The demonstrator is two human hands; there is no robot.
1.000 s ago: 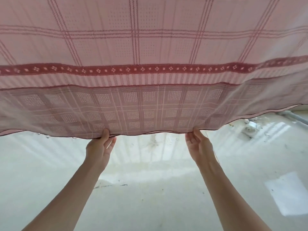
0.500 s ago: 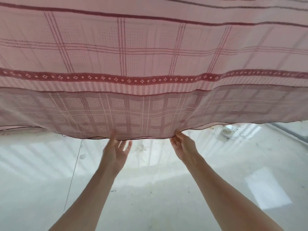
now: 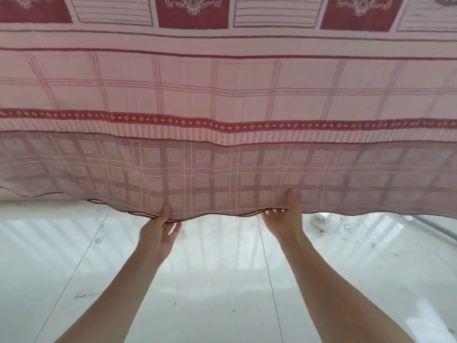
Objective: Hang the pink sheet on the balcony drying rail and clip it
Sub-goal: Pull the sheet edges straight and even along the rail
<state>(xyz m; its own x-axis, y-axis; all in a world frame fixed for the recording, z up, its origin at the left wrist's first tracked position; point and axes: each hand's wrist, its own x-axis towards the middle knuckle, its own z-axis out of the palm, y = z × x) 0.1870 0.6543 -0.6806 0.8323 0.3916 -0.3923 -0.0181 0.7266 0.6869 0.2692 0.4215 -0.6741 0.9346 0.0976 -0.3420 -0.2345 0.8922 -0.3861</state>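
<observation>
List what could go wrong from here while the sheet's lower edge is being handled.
1. The sheet carries no visible clip, so it could slide off if tugged.
2. The left hand and right hand grip only the hem near the middle; the far left edge sags and may bunch.
3. The floor looks dirty, so a dropped hem could get soiled.

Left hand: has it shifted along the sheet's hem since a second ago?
Yes. The left hand has moved rightward along the bottom hem of the pink sheet, closer to the right hand, judged against the woven check pattern.
</observation>
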